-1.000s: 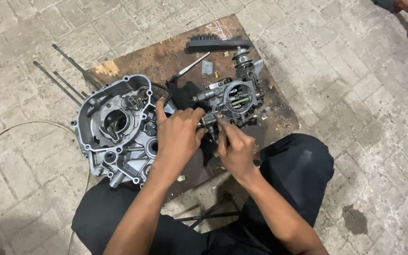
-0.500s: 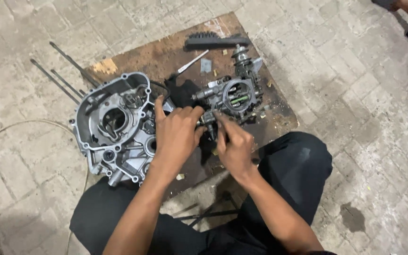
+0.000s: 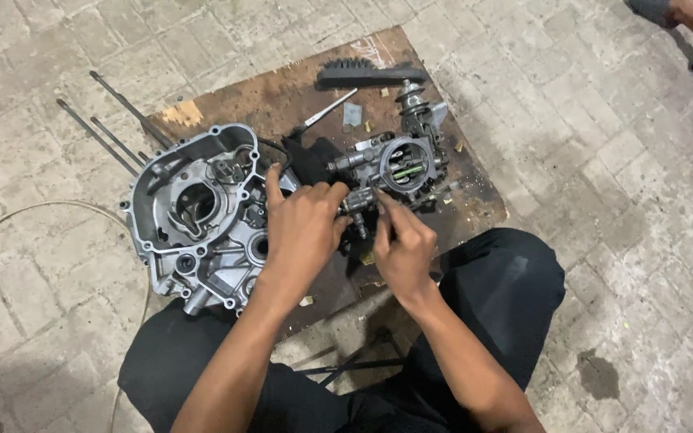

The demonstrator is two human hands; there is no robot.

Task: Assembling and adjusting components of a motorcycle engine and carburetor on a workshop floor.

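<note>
**Close work on a small metal assembly over a wooden board**

Seated on a brick-paved floor [image 3: 603, 160], knees either side of a worn wooden board [image 3: 282, 92], bent over a small metal assembly [image 3: 401, 167] with a round bore, lying at the board's near right, just beside a black cloth [image 3: 314, 160]. Steadying its near left end with the left hand [image 3: 302, 228], grip clenched over the body, fingers draped across the top. Pinching a small fitting [image 3: 360, 226] at the assembly's near edge with the right hand [image 3: 403, 248], fingertips drawn together around it; too small to tell exactly what kind of part.

Flanked on the left by a large grey engine casing [image 3: 194, 212], touching the left wrist's side. Beyond, at the board's far edge, a black toothed bar [image 3: 370, 74] and a slim screwdriver-like tool [image 3: 322, 116]; off the board to the left, three long dark rods [image 3: 114, 120] and a thin cable [image 3: 10, 212]. At top right, another person's foot [image 3: 667, 10], well apart.

Judging from the hold: best done with the body pressed firmly down by the left grip to stop any rocking, and the fitting worked by fingertip feel alone, straight along its own axis, never forced or tilted. Worth staying low over the board, away from the gaps between the bricks, where a dropped piece could likely vanish.
</note>
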